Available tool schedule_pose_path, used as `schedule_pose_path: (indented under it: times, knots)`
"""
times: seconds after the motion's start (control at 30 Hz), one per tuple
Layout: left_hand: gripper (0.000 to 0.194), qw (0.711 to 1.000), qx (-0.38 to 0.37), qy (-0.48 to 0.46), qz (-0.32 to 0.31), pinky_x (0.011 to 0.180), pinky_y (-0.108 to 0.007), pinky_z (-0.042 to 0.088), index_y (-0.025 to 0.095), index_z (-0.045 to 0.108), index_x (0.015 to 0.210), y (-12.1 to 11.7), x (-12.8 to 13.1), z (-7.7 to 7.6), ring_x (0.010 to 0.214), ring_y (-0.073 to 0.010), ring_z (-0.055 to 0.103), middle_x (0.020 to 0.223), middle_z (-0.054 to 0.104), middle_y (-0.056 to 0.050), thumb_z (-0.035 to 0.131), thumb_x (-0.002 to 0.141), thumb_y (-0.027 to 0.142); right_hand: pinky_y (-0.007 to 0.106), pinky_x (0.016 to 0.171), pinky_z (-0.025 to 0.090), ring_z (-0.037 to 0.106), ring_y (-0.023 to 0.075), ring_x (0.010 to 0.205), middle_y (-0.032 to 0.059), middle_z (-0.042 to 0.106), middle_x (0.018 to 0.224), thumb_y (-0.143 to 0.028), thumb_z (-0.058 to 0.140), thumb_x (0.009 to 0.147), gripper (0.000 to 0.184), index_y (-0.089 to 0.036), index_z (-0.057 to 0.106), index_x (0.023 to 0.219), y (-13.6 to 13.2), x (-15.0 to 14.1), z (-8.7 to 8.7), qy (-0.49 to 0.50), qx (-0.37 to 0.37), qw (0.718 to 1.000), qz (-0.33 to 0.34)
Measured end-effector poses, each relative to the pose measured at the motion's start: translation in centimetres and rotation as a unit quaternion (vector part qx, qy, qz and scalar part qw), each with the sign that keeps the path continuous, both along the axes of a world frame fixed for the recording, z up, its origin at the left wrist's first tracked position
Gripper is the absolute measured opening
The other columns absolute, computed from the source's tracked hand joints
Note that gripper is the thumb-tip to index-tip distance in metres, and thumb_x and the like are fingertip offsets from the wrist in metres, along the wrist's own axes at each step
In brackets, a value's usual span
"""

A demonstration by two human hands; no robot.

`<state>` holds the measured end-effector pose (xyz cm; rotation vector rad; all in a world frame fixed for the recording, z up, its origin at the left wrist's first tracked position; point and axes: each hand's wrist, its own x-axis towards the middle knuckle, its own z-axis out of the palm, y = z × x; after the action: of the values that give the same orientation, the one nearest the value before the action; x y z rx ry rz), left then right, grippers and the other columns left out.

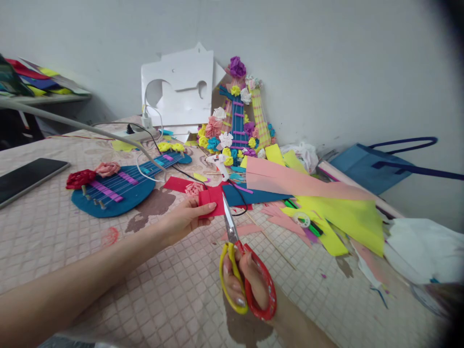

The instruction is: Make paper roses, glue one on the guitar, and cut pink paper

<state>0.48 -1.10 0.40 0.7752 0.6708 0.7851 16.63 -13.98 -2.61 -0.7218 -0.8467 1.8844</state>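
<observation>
My left hand [192,212] pinches a folded piece of red crepe paper [214,197] between thumb and fingers. My right hand [250,275] is closed through the handles of a pair of scissors [232,229], one loop yellow and one red. Their blades point up at the right edge of the red paper; whether they are cutting into it I cannot tell. Just behind my left hand a pink paper flower [195,188] lies beside a red strip [177,184]. To the left is a blue paper guitar [119,193] with strings, purple bars and paper roses.
A white glue gun [218,163] stands behind the red paper, its black cord nearby. Pink [290,181], yellow [348,217] and blue crepe sheets spread to the right. Flower-covered guitars [237,121] lean on the wall. A phone [32,179] lies left; a white cable crosses above the table.
</observation>
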Motion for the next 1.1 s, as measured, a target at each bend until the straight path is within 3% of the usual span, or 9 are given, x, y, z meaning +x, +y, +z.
schedule_pose_path:
  times: [0.17, 0.57, 0.8, 1.1]
  knots:
    - [0.017, 1.000, -0.001, 0.000, 0.006, 0.056, -0.017, 0.047, 0.013, 0.066, 0.076, -0.24, 0.15, 0.48, 0.063, -0.0073, 0.059, 0.074, 0.067, 0.000, 0.079, 0.065, 0.016, 0.018, 0.044, 0.031, 0.038, 0.0050, 0.044, -0.0046, 0.044, 0.060, -0.074, 0.042, 0.078, 0.058, -0.017, 0.052, 0.085, 0.00, 0.21, -0.10, 0.016, -0.010, 0.999, 0.031]
    - [0.021, 0.999, 0.019, 0.024, -0.019, 0.058, -0.017, 0.046, 0.013, 0.068, 0.083, -0.83, 0.39, -0.12, 0.064, -0.0072, 0.058, 0.077, 0.067, -0.001, 0.079, 0.067, 0.021, 0.021, 0.046, 0.027, 0.035, 0.0065, 0.046, -0.0037, 0.041, 0.061, -0.075, 0.039, 0.079, 0.061, -0.017, 0.055, 0.087, -0.35, 0.16, -0.01, 0.023, -0.003, 1.000, 0.000]
    - [0.022, 0.999, 0.022, 0.029, -0.025, 0.059, -0.018, 0.046, 0.013, 0.068, 0.085, -0.83, 0.36, -0.32, 0.063, -0.0074, 0.058, 0.077, 0.067, -0.002, 0.078, 0.068, 0.023, 0.021, 0.044, 0.026, 0.033, 0.0059, 0.045, -0.0048, 0.040, 0.059, -0.076, 0.045, 0.074, 0.059, -0.018, 0.054, 0.083, -0.18, 0.22, 0.67, -0.010, -0.009, 1.000, -0.010]
    - [0.020, 0.999, 0.020, 0.024, -0.014, 0.058, -0.018, 0.046, 0.013, 0.069, 0.082, -0.77, 0.37, -0.02, 0.063, -0.0076, 0.058, 0.080, 0.068, -0.003, 0.078, 0.066, 0.020, 0.016, 0.037, 0.023, 0.031, 0.0027, 0.037, -0.0078, 0.040, 0.054, -0.069, 0.053, 0.076, 0.052, -0.017, 0.051, 0.081, 0.00, 0.14, -0.21, -0.029, -0.007, 0.999, -0.024]
